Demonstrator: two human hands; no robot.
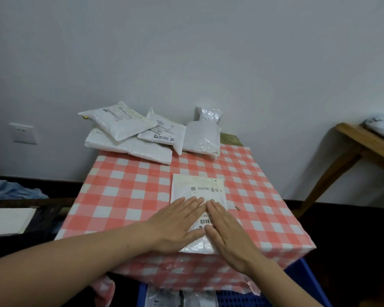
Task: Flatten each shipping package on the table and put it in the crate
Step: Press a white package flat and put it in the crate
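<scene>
**Both hands press a package flat**

We see our left hand [177,222] and right hand [227,233] lying side by side, fingers straight, palms down on a white shipping package [197,185] on the checked tabletop [131,191]. Beyond both hands sits a pile of more packages [129,134]. Below the wrists, a blue crate [304,275] holds packages.
</scene>
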